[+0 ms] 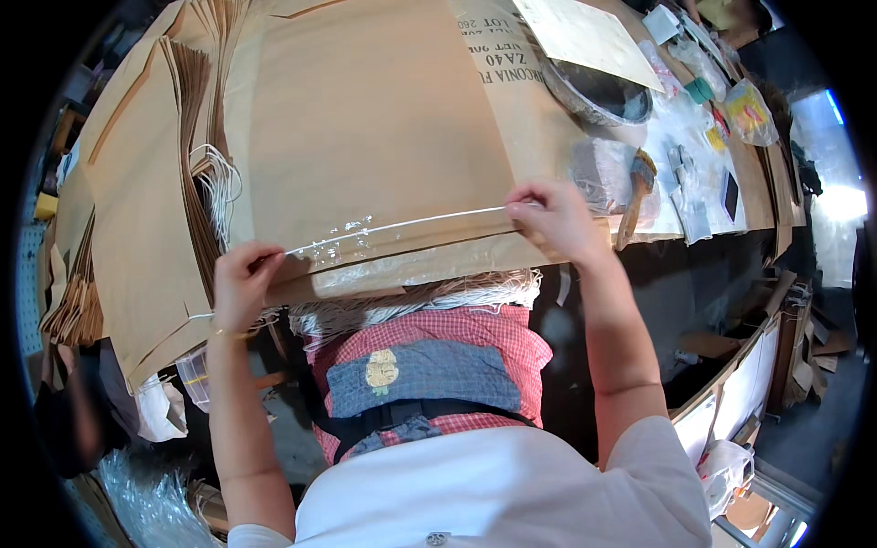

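Observation:
A white cord (411, 222) is stretched nearly straight between my two hands, just above a brown paper sheet (375, 110) on the table. My left hand (245, 281) pinches its left end, and my right hand (559, 219) pinches it at the right. White smears (343, 239), perhaps glue, mark the paper under the cord. A folded strip with a shiny, taped-looking surface (402, 265) runs along the near edge. Many loose white cords (420, 297) hang below that edge, over my lap.
Stacked brown paper bags (137, 183) with a bundle of white cords (217, 187) lie at left. On the right are a brush (638, 187), a dark round basin (598, 91) partly under a board (589, 36), a glove (690, 192) and a phone (730, 195). A person's blurred arm (82, 411) shows far left.

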Demonstrator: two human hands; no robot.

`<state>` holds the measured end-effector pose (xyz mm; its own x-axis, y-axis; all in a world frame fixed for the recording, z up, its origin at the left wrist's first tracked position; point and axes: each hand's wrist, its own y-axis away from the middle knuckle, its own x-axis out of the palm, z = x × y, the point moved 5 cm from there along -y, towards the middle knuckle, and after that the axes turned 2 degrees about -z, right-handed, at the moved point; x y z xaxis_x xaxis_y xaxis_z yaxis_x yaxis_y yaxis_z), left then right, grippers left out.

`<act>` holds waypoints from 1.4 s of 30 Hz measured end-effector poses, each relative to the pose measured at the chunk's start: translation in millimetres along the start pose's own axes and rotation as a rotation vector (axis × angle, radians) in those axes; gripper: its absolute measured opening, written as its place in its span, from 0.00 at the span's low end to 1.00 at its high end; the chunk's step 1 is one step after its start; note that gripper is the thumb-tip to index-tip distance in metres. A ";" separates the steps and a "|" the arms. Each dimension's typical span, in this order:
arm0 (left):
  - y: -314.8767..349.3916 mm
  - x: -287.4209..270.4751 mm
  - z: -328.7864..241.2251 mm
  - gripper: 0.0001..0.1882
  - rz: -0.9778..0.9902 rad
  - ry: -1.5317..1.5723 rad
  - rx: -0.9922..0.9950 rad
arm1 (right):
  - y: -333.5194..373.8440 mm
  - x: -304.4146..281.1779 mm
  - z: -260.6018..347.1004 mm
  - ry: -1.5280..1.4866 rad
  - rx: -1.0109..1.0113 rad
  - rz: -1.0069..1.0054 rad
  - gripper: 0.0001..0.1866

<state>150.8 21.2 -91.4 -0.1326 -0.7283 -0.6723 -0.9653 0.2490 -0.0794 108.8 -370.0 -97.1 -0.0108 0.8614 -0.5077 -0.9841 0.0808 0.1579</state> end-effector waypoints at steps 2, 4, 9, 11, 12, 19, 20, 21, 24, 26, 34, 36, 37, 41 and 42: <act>1.5 18.9 33.7 0.03 -0.011 0.081 -0.072 | -9.6 17.9 -22.5 0.100 -0.081 -0.030 0.08; 6.0 22.4 44.5 0.03 -0.075 0.115 -0.077 | -12.2 26.4 -30.8 0.175 -0.148 -0.094 0.07; 9.3 19.9 27.3 0.04 -0.144 -0.092 0.020 | -11.8 26.2 -30.5 0.251 -0.119 -0.112 0.05; 8.9 19.7 28.5 0.04 -0.140 -0.116 -0.031 | -10.0 23.6 -30.7 0.301 -0.191 -0.172 0.05; 9.1 19.6 29.0 0.05 -0.138 -0.129 -0.057 | -8.6 23.3 -31.7 0.356 -0.270 -0.222 0.06; 15.7 21.0 -17.7 0.08 -0.311 -0.681 0.348 | -10.6 24.4 -39.1 -0.055 0.152 -0.034 0.09; 18.0 23.7 -14.3 0.08 -0.289 -0.693 0.393 | -11.8 22.3 -39.6 -0.072 0.144 -0.035 0.09; 19.3 25.8 -13.3 0.08 -0.267 -0.706 0.437 | -13.1 18.2 -40.1 0.096 -0.009 -0.133 0.10; 15.3 28.3 -15.8 0.06 -0.250 -0.646 0.420 | -7.1 18.7 -31.0 0.397 -0.203 -0.243 0.11; 16.0 29.2 -13.5 0.06 -0.222 -0.623 0.406 | -5.4 21.6 -26.6 0.364 -0.124 -0.204 0.10; 17.5 32.2 8.2 0.06 -0.108 -0.408 0.221 | -7.3 34.4 -53.0 -0.629 0.185 0.058 0.13; 20.6 35.5 5.7 0.11 -0.153 -0.187 0.221 | -7.3 30.5 -54.8 -0.179 0.026 -0.128 0.13; 20.5 34.2 4.1 0.13 -0.182 -0.084 0.219 | -9.0 32.2 -50.5 0.041 -0.064 -0.214 0.14; 17.7 34.4 -2.0 0.20 0.064 -0.154 0.363 | 8.4 41.3 13.2 0.281 -0.584 -0.554 0.09; 16.5 31.6 0.6 0.19 0.104 -0.142 0.333 | 9.5 47.0 11.1 0.388 -0.732 -0.401 0.08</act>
<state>130.9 2.7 -114.4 -0.1713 -0.5985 -0.7826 -0.8192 0.5278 -0.2243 100.9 -323.2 -110.0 0.4269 0.5980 -0.6783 -0.7921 -0.1147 -0.5996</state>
